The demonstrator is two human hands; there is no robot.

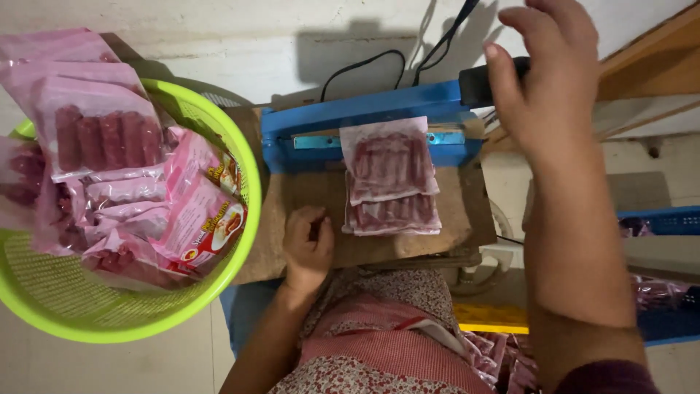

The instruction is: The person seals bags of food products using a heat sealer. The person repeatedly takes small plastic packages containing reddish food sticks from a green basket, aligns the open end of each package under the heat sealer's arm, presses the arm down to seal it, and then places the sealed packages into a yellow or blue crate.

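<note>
A blue heat sealer [364, 117] lies across the far end of a brown board [306, 193]. Two clear packets of red sausages [391, 182] are stacked on the board, and the top one's open end rests on the sealing bar. My right hand [548, 80] is raised at the sealer's right end, fingers spread, just over its black handle [472, 84]; no grasp is visible. My left hand [308, 246] rests on the board left of the packets, fingers curled in and holding nothing.
A lime-green basket [240, 241] at the left is heaped with pink sausage packets [102, 138]. Black cables [364, 66] run up behind the sealer. A blue crate [660, 219] stands at the right. More packets [503, 357] lie by my lap.
</note>
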